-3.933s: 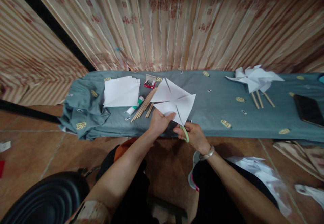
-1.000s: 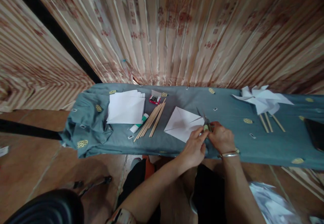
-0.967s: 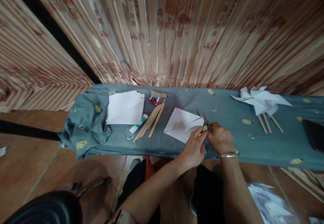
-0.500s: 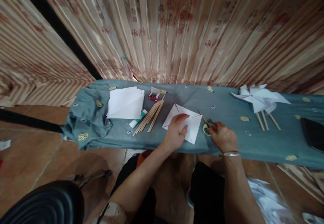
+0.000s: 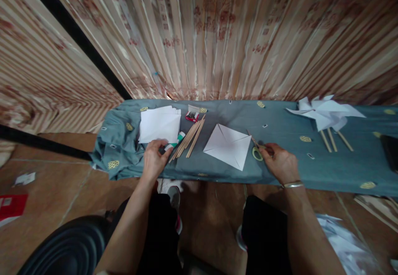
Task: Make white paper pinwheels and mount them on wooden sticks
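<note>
My left hand (image 5: 154,159) is at the lower edge of the paper stack, its thumb and fingers closed around the near end of a green and white glue stick (image 5: 178,139). To the right, a square white sheet (image 5: 228,146) with cut lines running in from its corners lies flat, and neither hand touches it. My right hand (image 5: 280,161) has its fingers closed on one handle of a pair of scissors (image 5: 257,153) with yellow-green loops. The blades point up and left, close to the sheet's right corner. My fingers partly hide the handles.
Beside the glue stick lie several wooden sticks (image 5: 193,136). White paper (image 5: 160,124) is stacked at left, near a small red box (image 5: 192,114) of dark pieces. Paper pinwheels (image 5: 329,111) on sticks lie at right, near a dark object (image 5: 390,150). A black stool (image 5: 66,250) stands lower left.
My left hand has left the cut square sheet and moved left to the glue stick. My right hand stays at the scissors. The view has shifted slightly.
</note>
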The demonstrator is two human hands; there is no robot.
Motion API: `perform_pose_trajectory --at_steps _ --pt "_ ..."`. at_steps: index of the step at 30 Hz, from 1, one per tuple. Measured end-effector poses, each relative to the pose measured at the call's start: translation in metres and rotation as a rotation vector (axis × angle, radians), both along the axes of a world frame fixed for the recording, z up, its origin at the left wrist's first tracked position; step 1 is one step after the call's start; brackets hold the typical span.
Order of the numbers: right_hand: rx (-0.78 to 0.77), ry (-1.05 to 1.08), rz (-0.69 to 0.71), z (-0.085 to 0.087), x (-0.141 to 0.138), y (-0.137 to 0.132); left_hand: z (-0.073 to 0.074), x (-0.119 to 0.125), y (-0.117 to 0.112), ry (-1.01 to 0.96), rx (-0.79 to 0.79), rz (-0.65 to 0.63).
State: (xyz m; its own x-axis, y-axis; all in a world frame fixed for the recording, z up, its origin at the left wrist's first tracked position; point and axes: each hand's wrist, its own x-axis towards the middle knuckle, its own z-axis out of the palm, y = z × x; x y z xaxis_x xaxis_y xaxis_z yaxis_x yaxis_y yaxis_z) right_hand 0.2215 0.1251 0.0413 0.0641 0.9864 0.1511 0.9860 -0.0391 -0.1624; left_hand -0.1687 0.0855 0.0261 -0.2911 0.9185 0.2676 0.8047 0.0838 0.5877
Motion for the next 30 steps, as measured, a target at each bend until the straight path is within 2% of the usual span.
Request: perform_pose_trajectory --at_steps 6,10,12,15,18,20,22,23,24,26,30 --pt "-0.014 0.018 0.002 0.001 0.001 0.0 -0.005 0.009 0.004 0.136 -0.093 -0.037" --pt "-0.033 0.067 -0.011 0.004 0.004 0.002 -0.004 0.008 0.008 0.121 -0.085 -0.029" --pt "-0.017 0.128 -0.027 0.008 0.004 0.001 -0.001 0.005 0.007 0.008 -0.078 0.007" --pt "0.087 0.289 -0.08 0.014 -0.001 -0.002 0.009 0.009 0.0 -0.342 -0.043 0.059" --pt "0.143 0.646 -0.074 0.02 -0.019 -0.01 0.025 0.035 -0.009 -0.754 -0.054 -0.001" --pt "0.02 1.031 0.057 0.023 -0.037 -0.018 0.036 0.063 -0.013 -0.941 -0.126 -0.091" --pt "-0.253 1.338 0.273 0.024 -0.056 -0.026 0.046 0.093 -0.014 -1.048 -0.261 -0.224" --pt "-0.364 1.448 0.334 0.023 -0.064 -0.029 0.049 0.107 -0.013 -1.08 -0.326 -0.304" --pt "-0.442 1.527 0.351 0.023 -0.07 -0.032 0.051 0.118 -0.012 -1.105 -0.376 -0.374" --pt "-0.502 1.63 0.302 0.02 -0.076 -0.034 0.051 0.134 -0.007 -1.137 -0.427 -0.461" --pt "-0.482 1.731 0.149 0.015 -0.075 -0.03 0.041 0.143 0.005 -1.198 -0.449 -0.473"
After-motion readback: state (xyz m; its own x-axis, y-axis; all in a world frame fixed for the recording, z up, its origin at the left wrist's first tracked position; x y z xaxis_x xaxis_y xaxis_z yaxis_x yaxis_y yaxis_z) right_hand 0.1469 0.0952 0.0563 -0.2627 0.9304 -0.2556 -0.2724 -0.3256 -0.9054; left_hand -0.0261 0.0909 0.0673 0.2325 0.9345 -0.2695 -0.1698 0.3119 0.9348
